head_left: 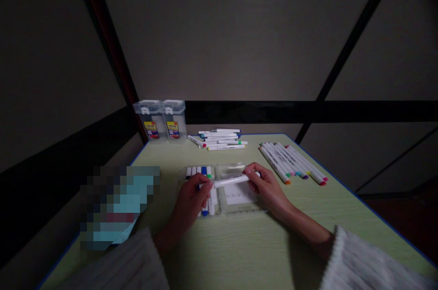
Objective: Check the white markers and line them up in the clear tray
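Observation:
A white marker [232, 181] is held nearly level between my two hands, above an opened clear plastic case [221, 205]. My left hand [192, 198] pinches its left end with thumb and fingers. At the other end, where a dark blue tip shows, my right hand [267, 186] has its fingers closed round it. Several markers lie side by side in the case's left half, among them a blue marker [204, 212] partly covered by my left hand. The right half of the case holds a white printed sheet [239, 193].
Behind the case lies a loose pile of white markers [221, 139]. A row of markers with coloured ends [290, 162] rests on the right. Two lidded clear boxes [159, 121] stand at the back left corner. A pixelated light-blue item [125, 203] lies at the left edge.

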A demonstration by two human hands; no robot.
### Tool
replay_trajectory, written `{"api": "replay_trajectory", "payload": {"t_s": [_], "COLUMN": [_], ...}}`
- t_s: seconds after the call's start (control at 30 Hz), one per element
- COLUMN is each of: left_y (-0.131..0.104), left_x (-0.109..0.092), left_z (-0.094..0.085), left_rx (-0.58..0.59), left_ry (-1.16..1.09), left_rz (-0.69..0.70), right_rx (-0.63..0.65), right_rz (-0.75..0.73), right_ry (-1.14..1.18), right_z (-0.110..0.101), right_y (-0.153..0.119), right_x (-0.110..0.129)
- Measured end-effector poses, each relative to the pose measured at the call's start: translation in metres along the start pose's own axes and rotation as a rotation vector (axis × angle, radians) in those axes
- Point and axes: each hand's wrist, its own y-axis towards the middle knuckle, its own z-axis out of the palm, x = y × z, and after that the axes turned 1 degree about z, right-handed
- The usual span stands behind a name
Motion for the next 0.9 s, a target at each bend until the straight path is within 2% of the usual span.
{"api": "replay_trajectory", "payload": {"t_s": [0.27,0.47,0.63,0.9], "left_y": [-0.0029,-0.0025,-0.0020,-0.0024], "left_x": [-0.0012,-0.0049,-0.0086,-0.0086], "left_z": [0.0000,0.0001,0.0010,0.0000], "left_rx": [-0.007,-0.066,-0.118,-0.135], "left_ry": [0.028,0.047,0.054,0.024], "left_rz": [-0.040,-0.061,-0.081,-0.103], "right_rx": [0.033,0.086,0.057,0.074], "right_rz": [-0.036,-0.019,0.003,0.012], "right_ry": [-0.020,0.162,0.223,0.194], "right_z": [0.0000,-0.0005,-0.0010,0.0001], "right_y": [-0.0009,-0.0034,-0.0031,-0.0014], "right_x": [0.0007,0.0016,0.0018,0.0044]}}
